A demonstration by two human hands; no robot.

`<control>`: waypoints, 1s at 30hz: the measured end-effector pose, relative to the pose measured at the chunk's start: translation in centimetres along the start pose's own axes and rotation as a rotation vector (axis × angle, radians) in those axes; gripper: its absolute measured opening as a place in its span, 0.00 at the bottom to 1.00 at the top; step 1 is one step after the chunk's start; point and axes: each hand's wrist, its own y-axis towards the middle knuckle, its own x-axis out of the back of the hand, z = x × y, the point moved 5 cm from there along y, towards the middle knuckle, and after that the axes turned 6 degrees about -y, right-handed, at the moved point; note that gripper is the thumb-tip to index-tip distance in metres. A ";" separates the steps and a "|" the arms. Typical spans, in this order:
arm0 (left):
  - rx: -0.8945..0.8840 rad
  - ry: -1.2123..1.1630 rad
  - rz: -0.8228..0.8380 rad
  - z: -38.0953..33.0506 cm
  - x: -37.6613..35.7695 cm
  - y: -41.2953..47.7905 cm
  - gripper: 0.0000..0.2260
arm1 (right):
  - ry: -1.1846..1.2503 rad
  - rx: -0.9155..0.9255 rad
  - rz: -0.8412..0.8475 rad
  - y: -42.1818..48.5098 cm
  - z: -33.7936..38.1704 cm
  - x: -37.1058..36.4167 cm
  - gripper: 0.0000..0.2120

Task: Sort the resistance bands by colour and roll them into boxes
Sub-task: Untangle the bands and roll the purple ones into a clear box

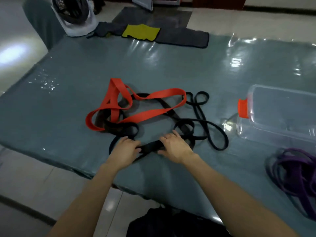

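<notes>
Both hands work the wide black band (150, 145) close to the near edge of the table (82, 65). The left hand (127, 149) curls its fingers onto one end of the band. The right hand (174, 146) lies across it just beside, fingers fairly straight and pressing down; whether its thumb tucks under, I cannot tell.

The step looks like the start of rolling this band, though its far part still runs into the tangle mid-table with the red band (153, 95) and the thin black bands (220, 132). The next move probably calls for drawing it free of that tangle, then winding it tight.

A clear plastic box (280, 113) waits at the right edge, with the purple bands (294, 168) heaped towards the near right corner.
</notes>
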 end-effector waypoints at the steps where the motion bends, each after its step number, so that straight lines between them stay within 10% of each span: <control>1: -0.010 -0.099 -0.031 0.2 1.0 0.2 0.03 | 0.044 -0.021 0.006 0.3 0.3 0.2 0.27; 7: -0.087 -0.478 -0.263 -0.2 9.6 2.6 0.08 | 0.382 -0.114 -0.106 2.3 0.8 4.5 0.48; 15: -0.168 -0.970 -0.346 0.5 15.7 5.7 0.13 | 0.774 -0.257 -0.461 4.1 -2.2 13.4 0.15; 22: 0.213 -0.063 0.057 9.5 6.4 4.9 0.39 | 0.898 -0.383 -0.571 1.7 -7.1 17.5 0.18; 24: 0.156 0.087 0.022 10.5 4.6 4.5 0.34 | 0.849 -0.353 -0.419 1.1 -6.6 16.0 0.21; 27: 0.095 -0.018 -0.148 9.4 7.0 5.8 0.16 | 0.654 -0.304 -0.114 0.5 -4.6 13.2 0.23; 30: 0.060 -0.354 -0.344 7.3 12.9 7.0 0.14 | 0.555 -0.291 -0.165 0.6 -4.1 13.4 0.14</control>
